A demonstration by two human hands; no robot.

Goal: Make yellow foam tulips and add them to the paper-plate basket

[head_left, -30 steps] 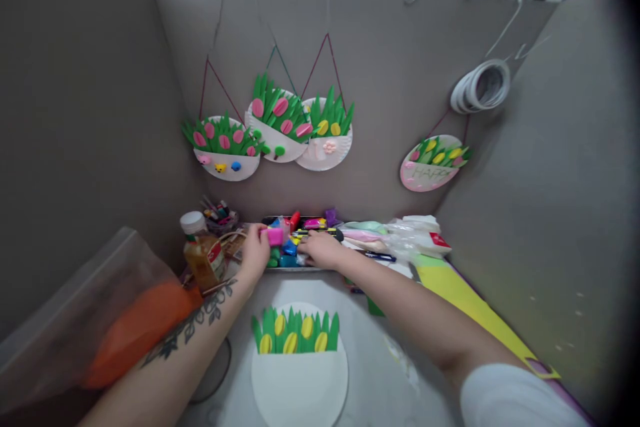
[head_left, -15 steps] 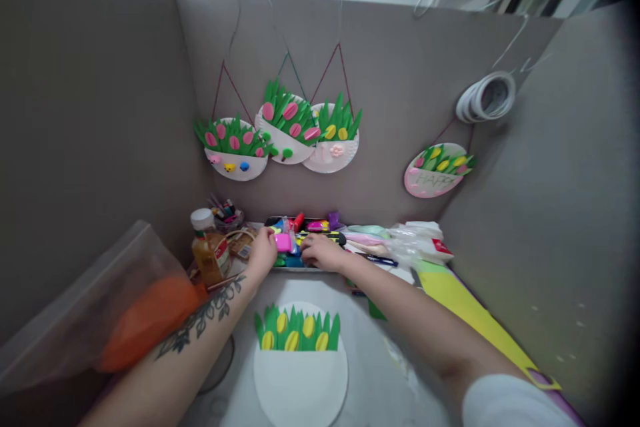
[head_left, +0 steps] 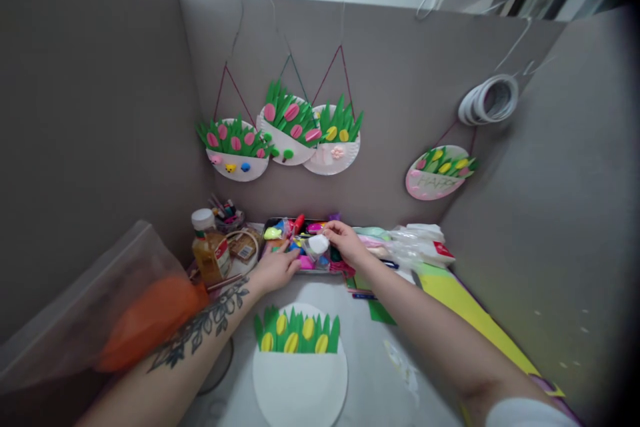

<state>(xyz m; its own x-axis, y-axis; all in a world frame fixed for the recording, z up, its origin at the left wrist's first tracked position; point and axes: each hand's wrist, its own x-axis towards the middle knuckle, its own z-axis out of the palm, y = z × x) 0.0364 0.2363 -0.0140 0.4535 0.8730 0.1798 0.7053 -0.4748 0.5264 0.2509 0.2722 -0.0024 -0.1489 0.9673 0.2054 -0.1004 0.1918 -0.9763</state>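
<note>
My right hand [head_left: 349, 244] is closed on a small clear packet with something white in it [head_left: 318, 244], held above a tray [head_left: 325, 272] of colourful craft items. My left hand [head_left: 276, 269] reaches over the tray's front left part, fingers apart, touching or just above the small packets there. A bright pink packet [head_left: 305, 262] lies near its fingertips, and a yellow one [head_left: 273, 233] sits farther back. Closer to me, a white paper plate [head_left: 300, 383] lies on the table, with green paper grass and several yellow paper tulips along its upper part.
A bottle of amber liquid [head_left: 209, 253] and a plastic bag with orange contents [head_left: 150, 320] stand at left. On the right are clear plastic packs [head_left: 415, 245] and yellow sheets [head_left: 450, 300]. Decorated plates [head_left: 237, 167] and tape rolls [head_left: 493, 101] hang on the grey panels.
My right hand has lifted the white packet from the tray. My left hand has let go of the pink packet, which now lies farther right, and has moved lower with fingers spread.
</note>
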